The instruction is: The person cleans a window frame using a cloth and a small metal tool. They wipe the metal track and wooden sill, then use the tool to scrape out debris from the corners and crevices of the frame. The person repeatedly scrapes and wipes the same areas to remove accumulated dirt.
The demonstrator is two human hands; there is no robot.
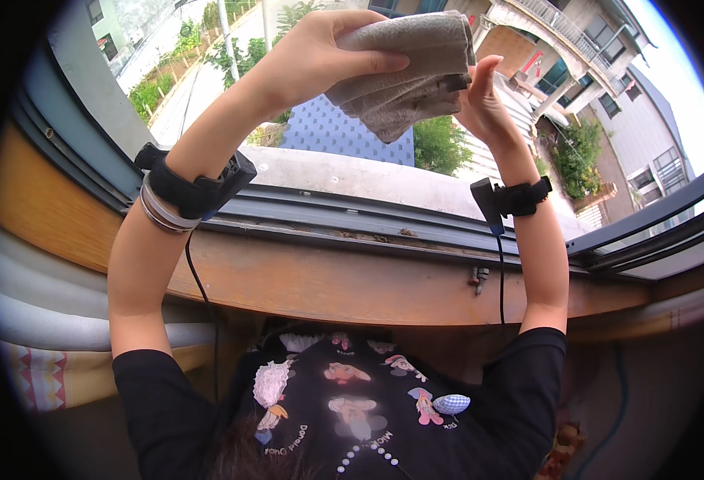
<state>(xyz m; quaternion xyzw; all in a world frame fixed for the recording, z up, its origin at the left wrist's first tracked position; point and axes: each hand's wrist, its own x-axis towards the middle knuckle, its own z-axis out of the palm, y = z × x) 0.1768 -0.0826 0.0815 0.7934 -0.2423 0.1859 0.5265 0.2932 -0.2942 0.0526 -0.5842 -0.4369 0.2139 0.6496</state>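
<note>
Both of my arms reach out over an open window's sill. A folded grey-beige cloth [412, 66], with dark smudges on its right part, is gripped by my left hand [340, 57], thumb across its near face. At the cloth's right edge is my right hand [487, 99], thumb raised; its fingers are partly hidden behind the cloth, so its hold on it is unclear. Each forearm wears a black strap with a small device and a cable.
Below my arms run the window's metal track [352, 213], with debris in it, and a wooden inner sill [328, 282]. A small metal fitting [478, 279] lies on the wood at the right. A sliding window frame [651, 210] stands at the right; curtains hang at the left.
</note>
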